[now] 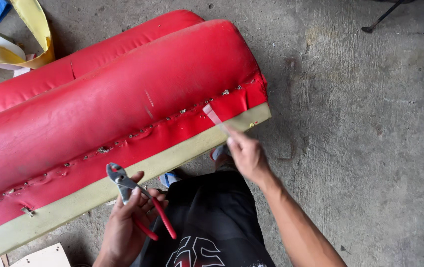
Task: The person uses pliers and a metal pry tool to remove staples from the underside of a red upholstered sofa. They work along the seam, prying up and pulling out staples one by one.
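Pliers [135, 200], red-handled, in our left hand [125, 225], fingers [145, 195] wrapped round both grips, steel nose up just below cushion edge. Right hand [245, 154]: fingers pinching a loose strip [213, 114] of red cover at the stapled seam, near the end. Red vinyl cushion [113, 109] lies across concrete floor [360, 138], w/ yellow-green base edge [123, 180] toward us. We judge it bulky but light; vinyl slick, soft, tears at staples [103, 150]; grip by the stiff base edge.
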